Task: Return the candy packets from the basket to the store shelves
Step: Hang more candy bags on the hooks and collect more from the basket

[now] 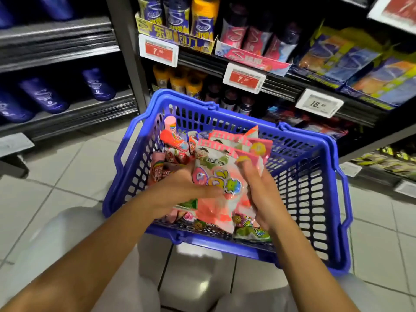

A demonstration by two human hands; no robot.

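**Both hands on a stack of candy packets inside the basket**

From the head view I see a blue plastic basket (310, 181) standing on the tiled floor (67, 167) in front of the store shelves (281, 84). A stack of pink-and-white candy packets (221, 174) stands tilted up in the middle of the basket, fanned at the top.

My left hand (180, 188) grips the stack from its left side, fingers curled round the edge of the front packet. My right hand (258, 192) presses against the right side, fingers fairly straight and running up along the packets, fingertips (244, 164) touching the yellow mark near the top. The stack is clamped between the two hands.

More loose sweets (175, 149) lie along the basket's left wall, and a green packet (249, 231) lies near the front wall beneath my right wrist.

On the shelves behind I note price tags (244, 78) and blue-and-yellow canisters (177, 15).
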